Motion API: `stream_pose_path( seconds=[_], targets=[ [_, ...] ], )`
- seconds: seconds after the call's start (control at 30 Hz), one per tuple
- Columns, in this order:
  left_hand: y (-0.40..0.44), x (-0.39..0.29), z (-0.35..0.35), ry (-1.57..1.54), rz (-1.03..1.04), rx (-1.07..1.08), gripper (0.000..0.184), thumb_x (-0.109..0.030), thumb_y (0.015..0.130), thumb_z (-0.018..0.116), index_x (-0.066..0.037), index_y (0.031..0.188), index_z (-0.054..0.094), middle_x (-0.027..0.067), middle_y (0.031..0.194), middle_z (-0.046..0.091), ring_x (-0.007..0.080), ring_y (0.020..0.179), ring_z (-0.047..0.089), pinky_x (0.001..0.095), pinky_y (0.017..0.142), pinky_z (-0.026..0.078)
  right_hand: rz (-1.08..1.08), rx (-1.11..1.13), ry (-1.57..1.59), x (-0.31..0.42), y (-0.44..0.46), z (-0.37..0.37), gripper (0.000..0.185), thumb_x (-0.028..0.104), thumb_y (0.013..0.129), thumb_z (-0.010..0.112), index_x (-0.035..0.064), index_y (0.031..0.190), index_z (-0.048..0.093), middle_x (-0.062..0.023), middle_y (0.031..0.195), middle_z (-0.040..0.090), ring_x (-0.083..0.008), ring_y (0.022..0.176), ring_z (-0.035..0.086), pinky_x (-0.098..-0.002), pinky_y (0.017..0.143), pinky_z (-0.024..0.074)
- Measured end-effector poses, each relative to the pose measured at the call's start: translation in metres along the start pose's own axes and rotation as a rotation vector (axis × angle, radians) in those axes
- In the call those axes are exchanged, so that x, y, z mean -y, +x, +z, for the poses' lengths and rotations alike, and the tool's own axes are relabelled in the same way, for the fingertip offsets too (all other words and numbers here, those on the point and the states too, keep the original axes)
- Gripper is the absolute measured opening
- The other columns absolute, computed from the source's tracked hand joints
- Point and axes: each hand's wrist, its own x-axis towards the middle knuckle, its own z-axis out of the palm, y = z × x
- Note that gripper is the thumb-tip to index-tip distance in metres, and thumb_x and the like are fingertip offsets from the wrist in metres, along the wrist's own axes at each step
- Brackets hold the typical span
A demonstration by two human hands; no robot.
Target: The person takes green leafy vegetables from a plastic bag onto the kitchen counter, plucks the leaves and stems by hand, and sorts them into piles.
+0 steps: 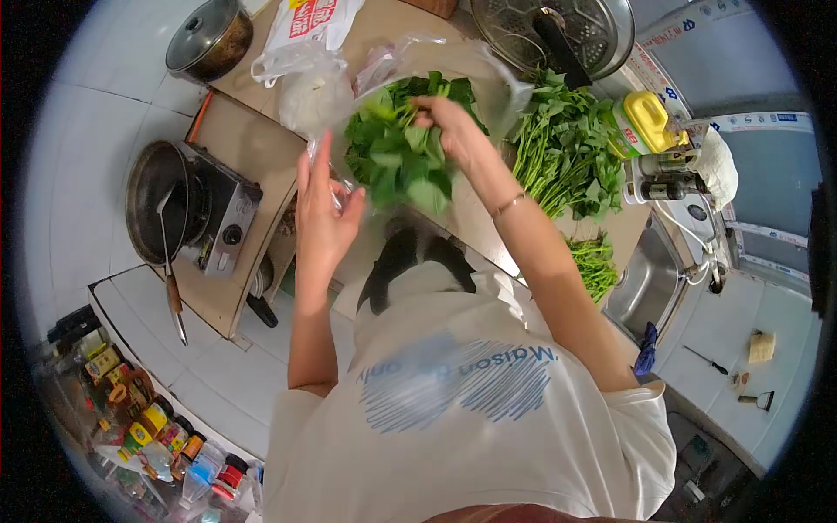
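Observation:
My right hand (446, 126) pinches a bunch of leafy greens (405, 161) by its upper end, and the leaves hang down, blurred by motion. Below and around the bunch, a clear plastic bag (514, 91) lies spread at the counter's edge, with more dark green leaves in it. On the near left side, my left hand (327, 213) has its fingers raised and the bag's edge between fingers and thumb. To the right of my right forearm, a large pile of long-stemmed greens (567, 144) lies on the counter. A smaller bunch of stems (595, 264) sits nearer the sink.
At left, a wok (157, 209) with a spatula rests on a portable gas stove (228, 228). A lidded pot (209, 39) stands behind it. Steamer trays (602, 35), a yellow oil jug (647, 122) and a metal sink (643, 275) are on the right. Condiment jars (148, 427) fill the lower left.

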Motion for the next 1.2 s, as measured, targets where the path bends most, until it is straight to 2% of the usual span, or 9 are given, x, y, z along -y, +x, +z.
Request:
stream_pose_path(
  seconds=[0.23,0.47,0.57,0.63,0.7,0.8,0.97,1.07,1.2],
  targets=[
    [-0.001,0.001,-0.01,-0.073,-0.018,0.054,0.08,0.007,0.067,0.066,-0.009,0.14,0.035,0.0079,0.105,0.043,0.0136,0.069,0.05,0.0267,0.064,0.047,-0.421,-0.576,-0.588,0.035,0.031,-0.007,0.042,0.021,0.085,0.061,-0.009,0.113,0.052,-0.0176,0.103,0.061,-0.027,0.086,0.061,-0.0381,0.071,0.0489],
    [0.001,-0.006,-0.017,-0.053,-0.006,0.106,0.08,0.001,0.068,0.071,-0.01,0.139,0.036,0.0126,0.123,0.043,0.014,0.073,0.055,0.0289,0.067,0.049,-0.458,-0.451,-1.47,0.062,-0.023,0.002,0.056,0.037,0.08,0.068,-0.007,0.112,0.058,-0.0248,0.116,0.059,-0.0347,0.107,0.058,-0.0391,0.088,0.0471],
    [0.003,-0.031,-0.025,0.235,-0.098,0.083,0.062,-0.007,0.071,0.073,-0.005,0.128,0.049,0.0163,0.131,0.041,0.0197,0.077,0.058,0.0326,0.074,0.049,-0.563,-0.442,-1.674,0.067,-0.064,0.011,0.04,0.032,0.081,0.066,-0.0001,0.105,0.066,-0.0212,0.097,0.065,-0.0312,0.092,0.064,-0.0358,0.08,0.0489],
    [0.01,-0.041,-0.026,0.81,0.335,-0.11,0.043,-0.015,0.073,0.073,-0.002,0.111,0.061,0.0193,0.129,0.045,0.0289,0.086,0.06,0.0378,0.082,0.048,-0.653,-0.348,-1.656,0.073,-0.097,0.014,0.04,0.029,0.079,0.067,0.0024,0.109,0.064,-0.022,0.1,0.064,-0.0346,0.092,0.062,-0.0392,0.079,0.049],
    [0.032,-0.047,-0.015,0.598,0.368,0.019,0.036,-0.016,0.073,0.073,-0.001,0.105,0.064,0.0205,0.127,0.047,0.0329,0.093,0.058,0.0402,0.086,0.045,-0.736,-0.245,-1.637,0.071,-0.112,0.012,0.043,0.025,0.077,0.069,0.0049,0.114,0.062,-0.0228,0.104,0.062,-0.038,0.091,0.06,-0.0425,0.079,0.049],
    [0.08,-0.043,0.02,0.321,0.293,0.596,0.044,-0.024,0.076,0.071,-0.004,0.114,0.061,0.0228,0.127,0.049,0.0387,0.114,0.049,0.0424,0.095,0.04,-1.668,-0.389,-1.708,0.065,-0.126,0.012,0.065,0.011,0.059,0.08,0.0111,0.118,0.053,-0.0177,0.103,0.049,-0.0369,0.094,0.052,-0.045,0.073,0.0455],
    [0.117,-0.007,0.112,0.792,0.35,0.851,0.082,-0.053,0.08,0.061,-0.029,0.146,0.02,0.0176,0.151,0.017,0.0426,0.135,0.023,0.0501,0.109,0.024,-1.411,-0.724,-1.967,0.072,-0.118,-0.005,0.06,0.017,0.06,0.08,0.0109,0.115,0.056,-0.022,0.107,0.052,-0.0409,0.096,0.053,-0.044,0.074,0.0472],
    [0.126,0.004,0.132,0.814,0.353,0.889,0.08,-0.052,0.079,0.061,-0.034,0.145,0.019,0.0157,0.152,0.01,0.0469,0.135,0.018,0.0536,0.11,0.021,-1.281,-0.445,-1.761,0.099,-0.103,-0.005,0.019,0.02,0.074,0.068,0.0036,0.083,0.069,-0.0112,0.061,0.064,-0.0237,0.06,0.066,-0.033,0.057,0.0507],
    [0.147,0.045,0.165,0.926,0.252,1.07,0.077,-0.057,0.081,0.058,-0.04,0.145,0.018,0.0115,0.154,0.002,0.0458,0.137,0.013,0.058,0.109,0.016,-1.043,-0.28,-1.517,0.116,-0.108,0.016,0.021,0.023,0.073,0.069,0.0044,0.082,0.07,-0.0175,0.076,0.066,-0.0303,0.076,0.067,-0.0376,0.071,0.0526]
  ],
)
